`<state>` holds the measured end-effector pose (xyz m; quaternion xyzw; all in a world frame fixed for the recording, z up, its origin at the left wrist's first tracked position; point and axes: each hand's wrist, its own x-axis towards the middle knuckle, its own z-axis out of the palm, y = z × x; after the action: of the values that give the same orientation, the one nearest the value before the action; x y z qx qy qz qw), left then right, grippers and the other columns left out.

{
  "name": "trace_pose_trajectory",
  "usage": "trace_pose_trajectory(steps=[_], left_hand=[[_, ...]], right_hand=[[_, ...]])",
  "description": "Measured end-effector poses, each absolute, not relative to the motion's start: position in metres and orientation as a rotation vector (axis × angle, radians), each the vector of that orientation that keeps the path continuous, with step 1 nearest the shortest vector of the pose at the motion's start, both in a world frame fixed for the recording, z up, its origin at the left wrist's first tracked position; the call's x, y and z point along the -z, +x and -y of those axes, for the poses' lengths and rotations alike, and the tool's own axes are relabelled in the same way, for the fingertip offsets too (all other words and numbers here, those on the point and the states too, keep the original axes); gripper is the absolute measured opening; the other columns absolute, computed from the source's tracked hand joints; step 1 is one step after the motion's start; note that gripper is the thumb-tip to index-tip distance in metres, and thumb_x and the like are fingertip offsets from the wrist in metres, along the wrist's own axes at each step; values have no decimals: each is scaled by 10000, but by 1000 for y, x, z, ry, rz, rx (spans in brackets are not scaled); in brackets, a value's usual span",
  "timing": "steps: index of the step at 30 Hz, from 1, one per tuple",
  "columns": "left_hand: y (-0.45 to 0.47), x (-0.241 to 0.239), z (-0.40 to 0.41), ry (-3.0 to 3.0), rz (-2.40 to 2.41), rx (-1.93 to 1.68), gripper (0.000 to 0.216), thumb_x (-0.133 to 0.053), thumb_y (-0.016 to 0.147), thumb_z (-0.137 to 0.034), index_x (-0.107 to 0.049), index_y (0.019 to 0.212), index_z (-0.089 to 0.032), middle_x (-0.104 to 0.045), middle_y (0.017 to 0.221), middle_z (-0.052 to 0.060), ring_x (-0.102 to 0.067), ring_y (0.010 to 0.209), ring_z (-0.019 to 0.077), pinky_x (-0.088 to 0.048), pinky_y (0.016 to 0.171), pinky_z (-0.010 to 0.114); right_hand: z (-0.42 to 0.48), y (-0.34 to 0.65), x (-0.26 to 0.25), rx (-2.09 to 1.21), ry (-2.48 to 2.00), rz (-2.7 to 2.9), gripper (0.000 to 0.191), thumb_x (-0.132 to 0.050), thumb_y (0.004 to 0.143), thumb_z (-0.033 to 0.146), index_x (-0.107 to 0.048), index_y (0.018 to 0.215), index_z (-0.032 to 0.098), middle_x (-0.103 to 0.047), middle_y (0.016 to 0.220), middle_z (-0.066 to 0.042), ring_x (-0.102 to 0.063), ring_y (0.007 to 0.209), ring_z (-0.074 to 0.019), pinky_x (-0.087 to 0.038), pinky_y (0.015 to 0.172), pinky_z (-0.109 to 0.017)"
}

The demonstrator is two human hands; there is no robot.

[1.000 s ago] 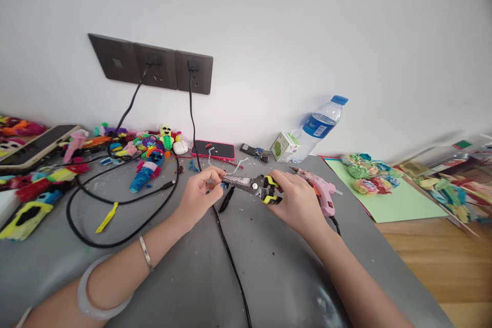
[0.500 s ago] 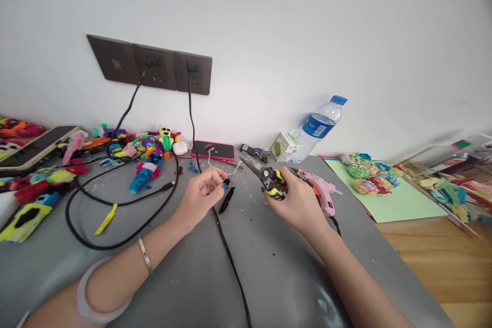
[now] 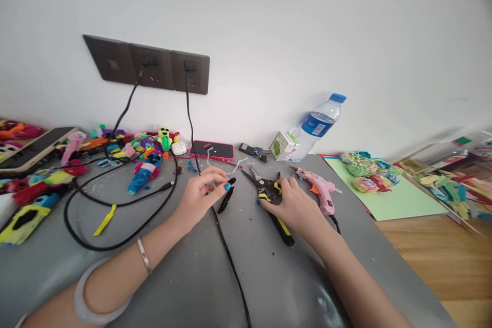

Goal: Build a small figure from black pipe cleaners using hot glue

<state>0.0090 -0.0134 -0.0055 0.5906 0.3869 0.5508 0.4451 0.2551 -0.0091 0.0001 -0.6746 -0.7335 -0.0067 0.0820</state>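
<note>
My left hand [image 3: 203, 192] is closed in a pinch on a short black pipe cleaner piece [image 3: 229, 183], which pokes out past the fingertips. Just below it, a second black pipe cleaner piece [image 3: 225, 202] lies on the grey table beside a black cable [image 3: 229, 256]. My right hand [image 3: 295, 207] rests over pliers [image 3: 267, 187] with black and yellow handles, thumb on the near side and fingers on the far side. The pliers lie low at the table, jaws spread and pointing away to the left; part of the handles is hidden under my palm.
Right of the pliers lies a pink glue gun [image 3: 325, 192]. Behind are a pink-edged phone [image 3: 217, 150], keys [image 3: 261, 155], a small box [image 3: 283, 146] and a water bottle [image 3: 317, 128]. Pipe cleaner figures [image 3: 148, 169] and looped cable [image 3: 71, 225] fill the left; green paper [image 3: 400, 207] lies right.
My right hand has lowered the pliers to the table; their jaws have spread and a handle now shows below the hand. My left hand keeps its pinch, the black piece now more visible.
</note>
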Motion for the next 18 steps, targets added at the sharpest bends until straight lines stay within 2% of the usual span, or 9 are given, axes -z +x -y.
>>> trace_pose_trajectory(steps=[4, 7, 11, 14, 18], left_hand=[[8, 7, 14, 1574, -967, -1327, 170, -682, 858, -329, -777, 846, -188, -680, 1003, 111, -642, 843, 201, -516, 645, 288], [7, 6, 15, 1734, -971, -1290, 169, -647, 896, -300, -780, 857, -204, -685, 985, 98, -642, 806, 189, -510, 625, 279], [8, 5, 18, 1998, -888, -1302, 179, -606, 936, -259, -771, 877, -220, -694, 949, 81, -656, 845, 194, -520, 688, 293], [10, 6, 19, 2155, -804, -1342, 165, -598, 948, -217, -755, 898, -228, -692, 941, 68, -661, 868, 192, -520, 786, 322], [11, 5, 20, 2280, -777, -1353, 158, -590, 953, -178, -733, 904, -225, -689, 943, 66, -657, 862, 186, -515, 786, 316]], right_hand=[[7, 256, -7, 129, -1665, 2142, 295, -665, 857, 419, -610, 1029, 186, -617, 1019, -131, -626, 942, -330, -472, 782, -432], [10, 248, -23, -135, -1276, 2141, 157, -590, 935, 273, -617, 1081, 220, -612, 1091, -114, -608, 1003, -282, -485, 881, -440], [19, 237, -34, -426, -938, 2180, 154, -623, 934, 212, -641, 1085, 236, -615, 1111, -95, -608, 1049, -248, -504, 901, -393], [22, 232, -32, -477, -863, 2200, 157, -667, 909, 187, -652, 1058, 234, -623, 1096, -85, -618, 1038, -239, -505, 912, -394], [22, 230, -29, -527, -826, 2216, 103, -658, 904, 137, -660, 953, 227, -628, 1050, -69, -636, 989, -215, -516, 892, -375]])
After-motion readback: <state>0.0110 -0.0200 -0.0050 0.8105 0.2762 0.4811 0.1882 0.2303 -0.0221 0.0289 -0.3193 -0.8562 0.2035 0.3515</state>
